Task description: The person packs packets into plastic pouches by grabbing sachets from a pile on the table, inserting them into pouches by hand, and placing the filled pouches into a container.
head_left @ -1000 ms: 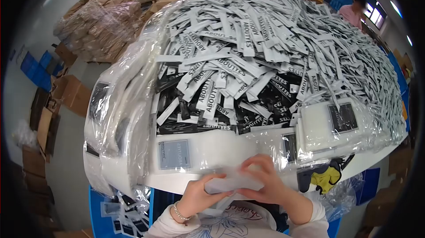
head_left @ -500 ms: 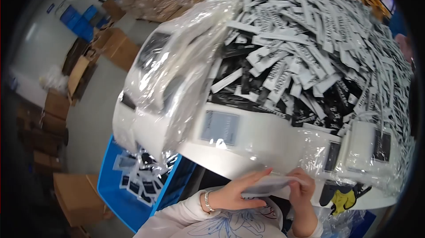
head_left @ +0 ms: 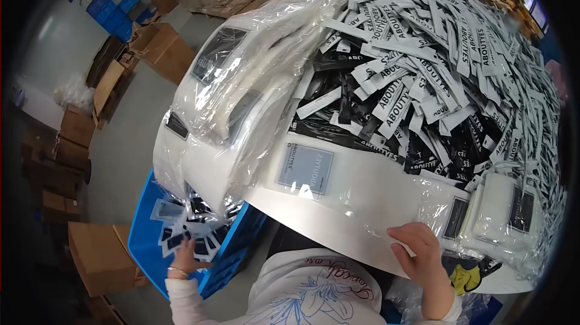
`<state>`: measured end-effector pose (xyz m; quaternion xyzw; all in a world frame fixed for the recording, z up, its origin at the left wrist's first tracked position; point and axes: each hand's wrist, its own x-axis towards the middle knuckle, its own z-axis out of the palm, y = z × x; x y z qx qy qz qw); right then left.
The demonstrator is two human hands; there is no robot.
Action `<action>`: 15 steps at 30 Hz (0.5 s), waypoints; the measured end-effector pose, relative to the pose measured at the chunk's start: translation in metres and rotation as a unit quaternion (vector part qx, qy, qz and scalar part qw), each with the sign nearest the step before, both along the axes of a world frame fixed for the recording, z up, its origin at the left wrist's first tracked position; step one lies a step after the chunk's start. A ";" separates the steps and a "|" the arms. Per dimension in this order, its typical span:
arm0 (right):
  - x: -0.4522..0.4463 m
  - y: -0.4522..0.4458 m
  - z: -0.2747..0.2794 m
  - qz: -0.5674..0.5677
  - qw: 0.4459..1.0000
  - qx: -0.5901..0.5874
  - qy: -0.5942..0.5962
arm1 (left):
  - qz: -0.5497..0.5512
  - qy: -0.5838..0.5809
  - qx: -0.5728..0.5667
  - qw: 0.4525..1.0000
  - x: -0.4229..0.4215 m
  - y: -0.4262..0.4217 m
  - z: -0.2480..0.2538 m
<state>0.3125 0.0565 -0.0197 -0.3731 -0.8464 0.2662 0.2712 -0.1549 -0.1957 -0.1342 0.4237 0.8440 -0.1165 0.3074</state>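
My left hand (head_left: 185,258) reaches down to the left into a blue bin (head_left: 145,204), its thumb apart from its fingers. Its fingertips touch or lie just over small clear packets with black labels (head_left: 202,243), loosely piled in the bin. My right hand (head_left: 418,250) is over the white table's front edge (head_left: 338,231), fingers loosely bent and apart, nothing between them. Beyond it on the tabletop lies a flat packet with a grey label (head_left: 306,169). To its right are clear-wrapped packs with black labels (head_left: 504,207).
A large heap of slim white and black "ABOUTYES" sachets (head_left: 393,95) covers the table. Plastic-covered white packs (head_left: 211,107) line its left side. A yellow and dark glove (head_left: 465,278) lies at the right front edge. Cardboard boxes (head_left: 99,255) stand on the floor at left.
My left hand has moved from in front of my body down into the blue bin. The clear packet is gone from between my hands. My right hand has opened and shifted slightly right.
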 end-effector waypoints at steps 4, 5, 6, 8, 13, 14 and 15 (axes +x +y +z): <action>0.002 0.012 0.020 0.009 0.995 0.057 -0.078 | 0.074 -0.129 0.119 0.982 0.033 0.006 -0.058; 0.004 0.016 0.022 0.005 0.993 0.063 -0.096 | 0.101 -0.133 0.159 0.973 0.043 0.011 -0.069; 0.006 0.019 0.023 0.004 0.991 0.070 -0.114 | 0.130 -0.137 0.200 0.961 0.050 0.014 -0.082; 0.009 0.022 0.027 -0.003 0.987 0.074 -0.141 | 0.069 -0.017 0.275 0.959 0.056 0.011 -0.099; 0.004 0.037 0.030 0.029 0.979 0.085 -0.184 | 0.070 0.040 0.286 0.955 0.057 0.003 -0.112; -0.001 0.039 0.032 0.038 0.976 0.096 -0.191 | 0.068 0.050 0.282 0.956 0.058 0.003 -0.112; -0.007 0.041 0.032 0.052 0.976 0.096 -0.188 | 0.067 0.057 0.279 0.956 0.059 0.004 -0.112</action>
